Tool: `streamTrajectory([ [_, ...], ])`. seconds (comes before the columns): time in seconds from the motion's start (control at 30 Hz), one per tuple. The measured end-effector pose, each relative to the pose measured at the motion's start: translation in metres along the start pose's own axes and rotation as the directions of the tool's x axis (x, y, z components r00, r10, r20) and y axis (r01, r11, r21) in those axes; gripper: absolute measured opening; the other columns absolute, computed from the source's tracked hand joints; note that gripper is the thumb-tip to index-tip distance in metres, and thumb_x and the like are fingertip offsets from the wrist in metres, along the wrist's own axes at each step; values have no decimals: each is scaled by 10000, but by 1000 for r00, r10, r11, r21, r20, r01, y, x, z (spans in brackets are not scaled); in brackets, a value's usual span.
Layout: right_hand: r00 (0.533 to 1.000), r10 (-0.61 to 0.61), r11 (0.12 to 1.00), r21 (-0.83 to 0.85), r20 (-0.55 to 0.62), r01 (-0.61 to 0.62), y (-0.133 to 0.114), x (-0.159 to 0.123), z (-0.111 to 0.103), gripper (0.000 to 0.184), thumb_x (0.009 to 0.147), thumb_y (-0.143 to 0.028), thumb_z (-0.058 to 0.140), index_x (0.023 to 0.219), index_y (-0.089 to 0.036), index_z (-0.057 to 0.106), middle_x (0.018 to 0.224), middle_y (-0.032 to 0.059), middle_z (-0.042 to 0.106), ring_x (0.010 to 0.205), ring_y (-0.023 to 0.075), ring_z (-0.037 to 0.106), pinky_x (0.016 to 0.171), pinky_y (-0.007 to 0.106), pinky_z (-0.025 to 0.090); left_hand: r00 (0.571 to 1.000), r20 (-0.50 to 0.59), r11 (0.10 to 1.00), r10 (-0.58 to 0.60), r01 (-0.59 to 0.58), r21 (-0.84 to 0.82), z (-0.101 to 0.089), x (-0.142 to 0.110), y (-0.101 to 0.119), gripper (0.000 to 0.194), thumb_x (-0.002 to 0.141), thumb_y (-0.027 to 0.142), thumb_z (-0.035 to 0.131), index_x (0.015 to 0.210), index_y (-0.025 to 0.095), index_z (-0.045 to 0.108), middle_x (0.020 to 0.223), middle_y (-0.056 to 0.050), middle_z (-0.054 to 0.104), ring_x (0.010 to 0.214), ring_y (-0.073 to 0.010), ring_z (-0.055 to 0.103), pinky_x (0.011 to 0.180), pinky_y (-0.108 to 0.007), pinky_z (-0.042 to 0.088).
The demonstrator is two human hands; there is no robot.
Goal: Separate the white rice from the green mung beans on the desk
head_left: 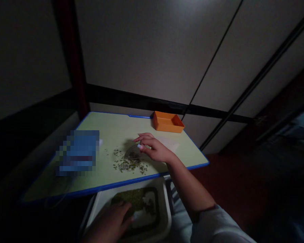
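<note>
My right hand (153, 147) rests on a pale green table with a blue rim (142, 180), fingers spread over a scatter of small green seeds (128, 162). My left hand (111, 221) lies below the table's near edge, fingers down inside a white tray (164, 206) that holds a heap of green seeds (134, 199). The dim light hides what, if anything, the left fingers grip.
An orange rectangular box (167, 122) stands at the table's far right corner. A blurred blue patch (77, 153) covers something on the table's left. Grey wall panels with dark strips rise behind. Dark floor lies to the right.
</note>
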State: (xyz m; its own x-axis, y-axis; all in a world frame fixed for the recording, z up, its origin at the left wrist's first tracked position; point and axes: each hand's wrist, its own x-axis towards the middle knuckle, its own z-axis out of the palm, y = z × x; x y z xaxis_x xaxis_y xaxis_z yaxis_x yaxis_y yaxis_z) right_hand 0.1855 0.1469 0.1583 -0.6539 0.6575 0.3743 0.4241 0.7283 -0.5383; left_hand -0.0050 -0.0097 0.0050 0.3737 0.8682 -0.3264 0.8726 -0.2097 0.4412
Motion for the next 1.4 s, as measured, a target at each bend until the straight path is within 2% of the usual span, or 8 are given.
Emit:
streamTrajectory([
  [0.1, 977, 162, 976, -122, -140, -179, 13, -60, -13, 208, 979, -207, 637, 782, -230, 698, 1142, 60, 752, 1236, 221, 605, 1154, 463, 414, 999, 27, 999, 44, -44, 11, 7, 9, -10, 536, 940, 397, 407, 1364, 185, 657, 1425, -162, 694, 1337, -362, 631, 1179, -577, 454],
  [0.2, 915, 283, 916, -200, -288, -347, 25, -108, -17, 212, 994, -201, 568, 819, -221, 688, 1042, 85, 712, 1142, 244, 592, 1083, 464, 440, 997, 20, 997, 73, -73, 1, 13, 14, -17, 569, 921, 448, 432, 1370, 180, 657, 1440, -169, 681, 1354, -380, 617, 1190, -589, 446],
  [0.33, 842, 351, 856, -226, -409, -466, 36, -136, -11, 148, 974, -214, 562, 890, -213, 684, 994, 99, 666, 1092, 269, 543, 1029, 467, 437, 995, -14, 996, 94, -94, 13, 13, 14, -18, 529, 915, 445, 455, 1326, 213, 694, 1390, -135, 723, 1311, -359, 654, 1169, -565, 478],
  [0.6, 790, 372, 818, -230, -488, -527, 39, -117, -3, 139, 920, -235, 628, 786, -223, 663, 979, 101, 632, 1059, 287, 488, 994, 480, 413, 994, -45, 995, 103, -103, 3, 10, 9, -15, 514, 923, 474, 465, 1291, 217, 716, 1359, -141, 741, 1297, -372, 664, 1148, -579, 496],
  [0.7, 802, 343, 845, -212, -489, -491, 28, -117, -4, 137, 933, -233, 608, 804, -223, 655, 992, 98, 622, 1085, 285, 492, 1007, 475, 413, 992, -60, 993, 112, -113, -12, 11, 10, -16, 499, 909, 468, 487, 1273, 221, 723, 1349, -139, 747, 1284, -373, 673, 1134, -582, 510],
  [0.87, 887, 272, 925, -153, -373, -348, 1, -124, 4, 189, 954, -237, 595, 770, -219, 635, 986, 73, 633, 1058, 233, 555, 981, 396, 460, 990, -77, 992, 119, -121, -26, 11, 11, -14, 474, 902, 440, 478, 1243, 239, 739, 1331, -132, 757, 1258, -365, 689, 1131, -574, 509],
  [0.97, 910, 259, 942, -121, -325, -312, -6, -125, 14, 241, 954, -241, 605, 716, -215, 627, 959, 68, 631, 1050, 225, 568, 959, 379, 470, 991, -61, 992, 119, -121, -25, 12, 11, -14, 518, 901, 468, 457, 1276, 226, 722, 1355, -132, 744, 1286, -363, 672, 1145, -566, 501],
  [1.4, 861, 322, 908, -128, -393, -398, -1, -118, 28, 264, 935, -260, 613, 679, -223, 562, 872, 47, 588, 941, 227, 526, 884, 395, 436, 994, -5, 994, 105, -105, 4, 10, 10, -13, 619, 902, 516, 386, 1328, 187, 690, 1398, -146, 716, 1320, -365, 647, 1169, -577, 476],
])
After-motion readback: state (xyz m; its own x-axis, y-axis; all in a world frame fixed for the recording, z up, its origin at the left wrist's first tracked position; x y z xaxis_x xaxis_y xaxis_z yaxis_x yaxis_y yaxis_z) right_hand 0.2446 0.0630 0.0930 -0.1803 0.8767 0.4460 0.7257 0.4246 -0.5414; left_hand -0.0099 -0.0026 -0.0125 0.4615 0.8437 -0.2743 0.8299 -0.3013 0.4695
